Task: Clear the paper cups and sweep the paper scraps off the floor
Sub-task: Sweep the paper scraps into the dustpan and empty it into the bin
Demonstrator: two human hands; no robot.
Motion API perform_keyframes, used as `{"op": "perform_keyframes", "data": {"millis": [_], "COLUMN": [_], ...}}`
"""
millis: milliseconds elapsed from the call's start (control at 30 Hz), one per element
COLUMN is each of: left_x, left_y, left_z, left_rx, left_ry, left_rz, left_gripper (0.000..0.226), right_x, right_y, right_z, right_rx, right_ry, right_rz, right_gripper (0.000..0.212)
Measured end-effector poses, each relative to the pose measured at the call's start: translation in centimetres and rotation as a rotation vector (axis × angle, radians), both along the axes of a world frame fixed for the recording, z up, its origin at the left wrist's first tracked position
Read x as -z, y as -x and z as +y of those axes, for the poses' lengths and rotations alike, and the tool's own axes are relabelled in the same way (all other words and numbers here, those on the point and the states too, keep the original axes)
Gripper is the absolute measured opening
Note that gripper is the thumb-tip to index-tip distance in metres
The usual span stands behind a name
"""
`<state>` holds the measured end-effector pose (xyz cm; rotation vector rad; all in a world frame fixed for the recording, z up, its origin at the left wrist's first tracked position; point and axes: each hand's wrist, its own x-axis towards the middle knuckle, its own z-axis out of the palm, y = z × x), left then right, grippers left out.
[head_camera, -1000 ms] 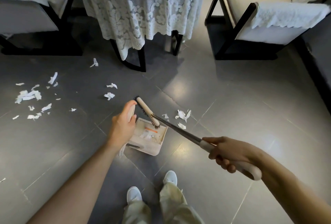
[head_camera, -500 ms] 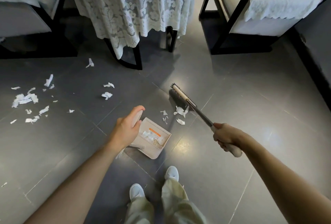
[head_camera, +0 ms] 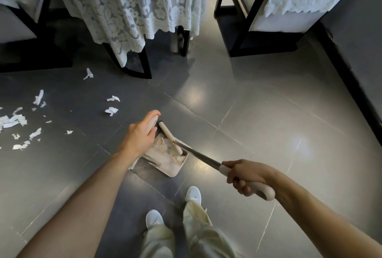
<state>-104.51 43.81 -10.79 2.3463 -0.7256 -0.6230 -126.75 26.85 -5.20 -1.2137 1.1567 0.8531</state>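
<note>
Dim interior, soft even light. 2 pale glare patches bloom on glossy grey floor (head_camera: pixel 268 113). Deep shadow under lace-draped table (head_camera: pixel 128 10). Wide-angle bend at frame edges; focus largely sharp.

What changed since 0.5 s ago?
The broom head swept back toward the person into the dustpan, carrying in the scraps that lay by its mouth. The left hand still holds the pan handle, the right hand the broom; the scraps at left lie untouched.

Left hand (head_camera: pixel 142 131) gripping, right hand (head_camera: pixel 246 175) gripping, both arms outstretched
</note>
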Motion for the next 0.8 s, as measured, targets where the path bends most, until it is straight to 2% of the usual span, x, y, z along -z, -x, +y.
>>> {"op": "perform_keyframes", "data": {"millis": [200, 367, 600, 800], "left_x": [-1.1, -2.3, -3.8, -3.8], "left_y": [1.2, 2.0, 3.6, 3.4], "left_z": [2.5, 6.7, 14.5, 21.9], "left_rx": [-0.013, -0.115, -0.345, -0.472], "left_ry": [-0.008, 0.034, -0.001, -0.025], "left_rz": [-0.006, -0.059, -0.062, -0.091], "left_gripper": [0.043, 0.041, 0.037, 0.040], "right_x": [-3.7, -5.9, -3.8, -0.5], "right_y": [3.1, 2.0, -4.5, -9.7], "right_z": [-0.2, -0.8, 1.0, 6.5], "right_rx": [-0.048, -0.091, -0.239, -0.444], "right_ry": [0.004, 0.072, 0.170, 0.298], "right_rz": [-0.031, -0.115, -0.218, -0.245], "right_gripper": [0.056, 0.057, 0.057, 0.045]}}
